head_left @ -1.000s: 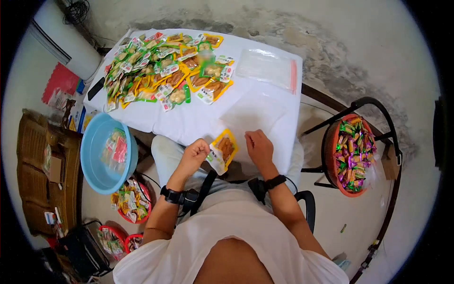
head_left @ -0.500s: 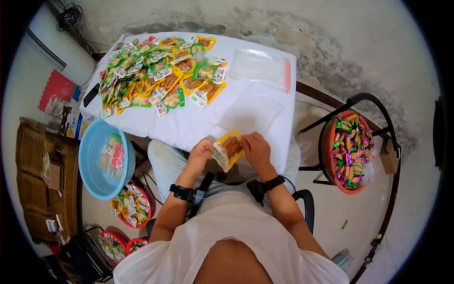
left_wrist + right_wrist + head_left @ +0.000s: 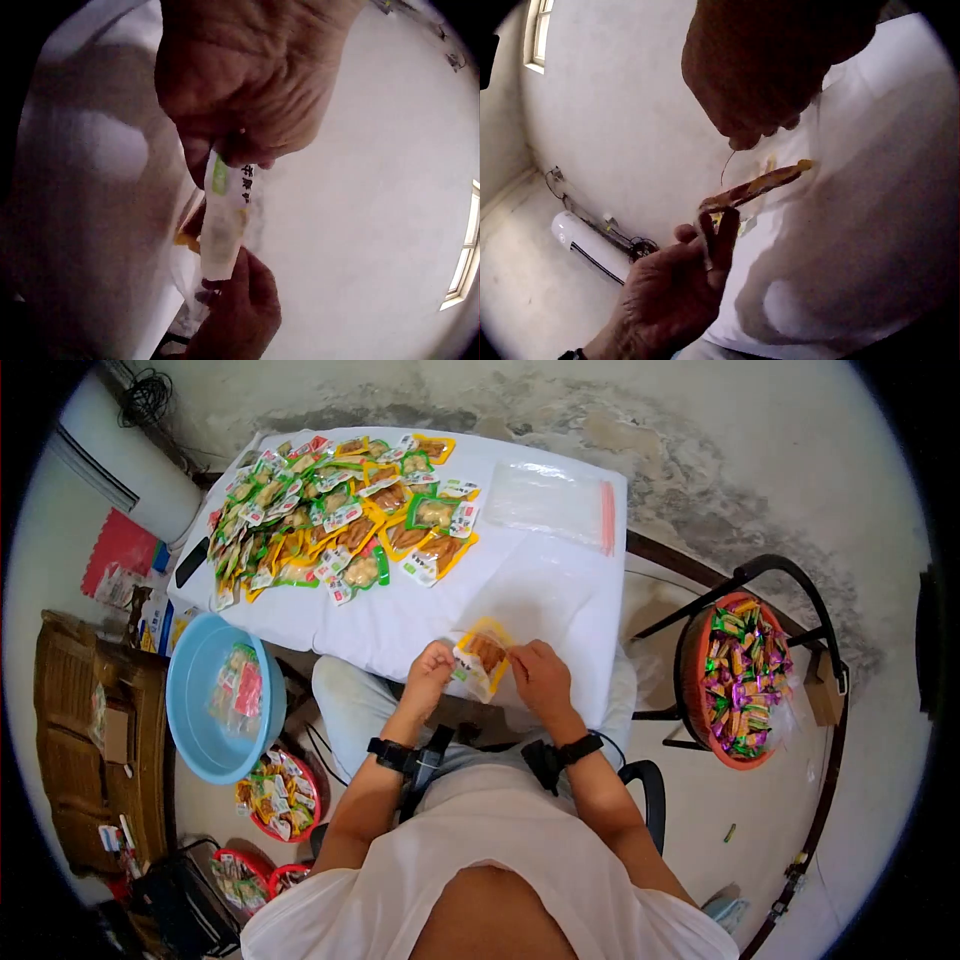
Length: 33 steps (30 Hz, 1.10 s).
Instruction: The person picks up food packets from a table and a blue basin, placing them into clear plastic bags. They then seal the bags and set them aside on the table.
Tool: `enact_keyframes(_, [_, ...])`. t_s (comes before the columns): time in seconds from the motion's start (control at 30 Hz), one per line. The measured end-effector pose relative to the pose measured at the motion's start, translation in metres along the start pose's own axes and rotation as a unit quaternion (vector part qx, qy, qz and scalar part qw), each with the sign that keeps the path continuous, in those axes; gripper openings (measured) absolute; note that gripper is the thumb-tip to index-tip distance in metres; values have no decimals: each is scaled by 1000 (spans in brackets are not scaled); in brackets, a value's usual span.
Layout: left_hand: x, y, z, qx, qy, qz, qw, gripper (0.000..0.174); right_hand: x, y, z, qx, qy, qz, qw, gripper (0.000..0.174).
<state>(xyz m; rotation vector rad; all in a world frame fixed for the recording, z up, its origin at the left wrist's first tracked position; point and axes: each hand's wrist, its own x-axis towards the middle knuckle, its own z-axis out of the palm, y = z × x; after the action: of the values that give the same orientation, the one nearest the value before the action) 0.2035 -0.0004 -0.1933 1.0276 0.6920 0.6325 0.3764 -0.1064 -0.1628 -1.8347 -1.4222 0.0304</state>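
My left hand (image 3: 428,678) pinches the white end of a yellow-edged snack packet (image 3: 482,658) with brown pieces behind its clear front. In the left wrist view, green and black print shows on the packet (image 3: 225,217) below the left hand's fingers. A clear plastic bag (image 3: 530,598) lies over the table's near edge, and the packet overlaps its mouth. My right hand (image 3: 541,676) is curled at the packet's right side, gripping the bag's edge. From under its fingertips a thin red line runs down in the right wrist view.
A heap of green- and yellow-edged packets (image 3: 320,510) covers the white table's left part. More clear bags with red strips (image 3: 550,507) lie at back right. A blue basin (image 3: 190,700) stands left, a basket of wrapped sweets (image 3: 742,680) right. A phone (image 3: 192,562) lies at the left edge.
The right hand has come in to the packet's right side. The packet has moved slightly forward, over the clear bag's mouth, with the left hand still on it.
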Motion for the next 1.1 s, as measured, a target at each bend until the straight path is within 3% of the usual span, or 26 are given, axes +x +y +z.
enact_keyframes(0.13, [11, -17, 6, 52, -3, -39, 998, 14, -1, -5, 1, 2, -7, -20, 1000, 8])
enact_keyframes(0.2, [13, -24, 13, 203, -17, 87, 975, 18, -2, -4, 3, 2, -9, -17, 1000, 9])
enact_keyframes(0.23, [9, -23, 17, 203, -18, 87, 975, 18, -3, 0, 7, 6, -3, -22, 1000, 8])
enact_keyframes(0.27, [2, -22, 20, 350, -13, 179, 919, 26, -4, 2, 9, 10, 3, -27, 1000, 8])
enact_keyframes(0.3, [-3, -13, 26, 486, -8, 265, 833, 35, -3, 2, 8, 10, 4, -26, 1000, 8])
enact_keyframes(0.33, [-8, -1, 32, 486, -9, 265, 833, 35, -3, 0, 7, 14, -2, -20, 1000, 8])
enact_keyframes(0.4, [-16, 18, 43, 617, -52, 273, 736, 50, -4, 1, 5, 18, -7, -13, 1000, 8])
enact_keyframes(0.43, [-13, 18, 43, 617, -52, 273, 736, 50, -5, 2, 6, 9, -12, -23, 1000, 9])
enact_keyframes(0.5, [-7, 16, 42, 638, -160, 253, 709, 54, -6, 4, 8, 1, -17, -33, 999, 13])
enact_keyframes(0.63, [-1, 0, 37, 670, -164, 250, 679, 51, -5, 3, 5, 3, -10, -47, 999, 16])
enact_keyframes(0.7, [4, -4, 32, 690, -158, 306, 637, 49, -6, 1, 1, 7, -3, -53, 999, 17])
enact_keyframes(0.83, [4, 1, 29, 701, -178, 281, 631, 54, -15, 3, -2, -50, -61, -10, 997, 22])
enact_keyframes(0.93, [7, 5, 41, 673, -148, 338, 641, 49, -21, 8, -2, -50, -65, 6, 997, 19])
enact_keyframes(1.0, [4, 10, 48, 574, -119, 235, 775, 51, -20, 8, -4, -40, -46, 10, 998, 16])
enact_keyframes(1.03, [7, 6, 50, 574, -120, 235, 775, 51, -17, 5, -6, -47, -13, -6, 999, 15])
enact_keyframes(1.1, [18, -10, 51, 557, -84, 320, 762, 51, -11, 1, -9, -54, 20, -24, 998, 14])
